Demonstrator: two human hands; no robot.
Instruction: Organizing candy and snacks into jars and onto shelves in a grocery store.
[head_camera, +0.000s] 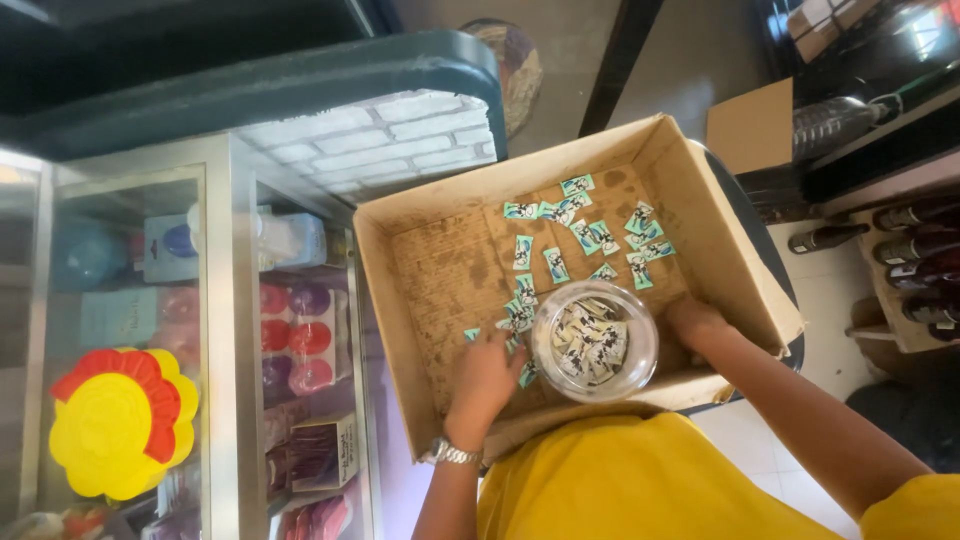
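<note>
Fingers, left hand (487, 372): curled down onto the little teal-and-white sachets (520, 318) just left of the jar, tips pressed together like they're pinching one or two, though the back of the hand hides the actual grip so can't swear to it.
Fingers, right hand (693, 322): tucked down by the right side of the jar, near the box wall. Can't tell if they're spread or closed, they're mostly hidden.
Jar (595, 340): clear round plastic tub, open top, sitting in the near part of the box between both hands, already partly full of sachets.
Loose sachets (590, 232): scattered over the far half of the box floor, well apart from the hands.
Box (440, 275): shallow worn cardboard, flaps open, seems to rest on a dark round seat, with its near edge up against the yellow shirt (640, 480).
Off to the left: glass display cabinet (230, 330) with bottles and packets, yellow and red flower-shaped thing (120, 420) on it.
Off to the right: dark bottles (915, 250) on a shelf.
Risk, jar: light and open, so a knock from either wrist probably tips it and dumps everything back out.
Risk, sachets: tiny and slick-looking, a pinch of several could easily shed one outside the jar.
Risk, box: looks perched, so leaning on the near edge might flip it.
</note>
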